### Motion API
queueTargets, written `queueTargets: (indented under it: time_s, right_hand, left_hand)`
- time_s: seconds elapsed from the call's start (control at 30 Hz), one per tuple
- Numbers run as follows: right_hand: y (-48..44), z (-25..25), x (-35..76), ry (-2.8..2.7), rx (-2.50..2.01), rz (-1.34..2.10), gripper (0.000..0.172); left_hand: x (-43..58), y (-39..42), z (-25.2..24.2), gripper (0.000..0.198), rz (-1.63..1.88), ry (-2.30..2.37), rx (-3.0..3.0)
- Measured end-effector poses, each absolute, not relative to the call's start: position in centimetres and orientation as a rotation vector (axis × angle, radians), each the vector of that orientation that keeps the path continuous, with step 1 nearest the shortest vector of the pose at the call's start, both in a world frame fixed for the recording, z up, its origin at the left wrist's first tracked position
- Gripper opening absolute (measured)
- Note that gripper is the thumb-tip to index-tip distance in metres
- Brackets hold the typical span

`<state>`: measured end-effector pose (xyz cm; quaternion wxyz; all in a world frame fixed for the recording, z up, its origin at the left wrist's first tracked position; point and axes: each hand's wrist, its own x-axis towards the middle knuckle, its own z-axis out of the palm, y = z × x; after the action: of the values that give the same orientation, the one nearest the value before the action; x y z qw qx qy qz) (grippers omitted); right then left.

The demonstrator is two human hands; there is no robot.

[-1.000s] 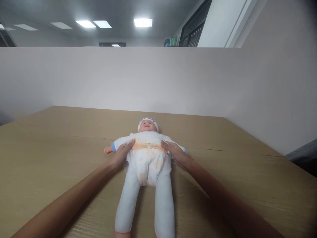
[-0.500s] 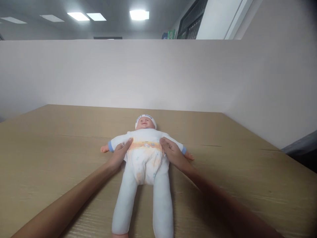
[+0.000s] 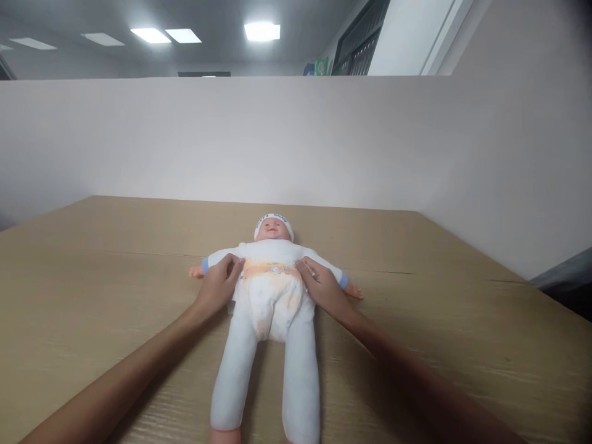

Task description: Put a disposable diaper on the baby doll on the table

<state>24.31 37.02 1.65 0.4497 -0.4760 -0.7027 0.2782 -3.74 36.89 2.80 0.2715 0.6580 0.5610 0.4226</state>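
Note:
A baby doll (image 3: 272, 250) in white clothes with blue cuffs and a white printed headband lies on its back, legs towards me, arms spread. Around its hips and belly is a white diaper (image 3: 272, 302) with an orange printed waistband. My left hand (image 3: 221, 280) pinches the diaper's waist edge on the left side, fingers curled and thumb against them. At the opposite side, my right hand (image 3: 321, 283) grips the other end of the waist with thumb and fingers closed. The doll's feet are partly cut off by the bottom of the view.
The doll rests on a wide wood-grain table (image 3: 115, 296). A pale wall (image 3: 259, 135) rises behind the table and along its right side. A dark object (image 3: 567, 277) stands beyond the right edge.
My left fingers have curled up more visibly at the diaper's edge, and my right fingers have shifted slightly at the waist. The doll's legs have moved slightly; the camera has tilted a little.

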Motion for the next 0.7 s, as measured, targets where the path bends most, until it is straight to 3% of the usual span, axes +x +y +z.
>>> queueTargets:
  time_s: [0.2,0.33,0.43,0.7]
  right_hand:
    - [36.4,1.7,24.0,-1.735,-1.229,0.617,0.048]
    - [36.3,1.5,23.7,-1.724,-1.267,0.546,0.047]
    - [36.3,1.2,23.7,-1.744,-1.288,0.496,0.047]
    - [36.1,0.4,24.7,-1.846,-1.462,0.191,0.045]
  left_hand:
    - [-4.3,36.1,8.3,0.033,1.252,1.705,1.943]
    - [-1.0,34.3,11.1,0.029,1.167,1.283,2.286]
    - [2.3,33.8,10.7,0.026,0.907,1.0,2.508]
    - [3.5,34.7,7.8,0.035,0.739,1.099,2.561]
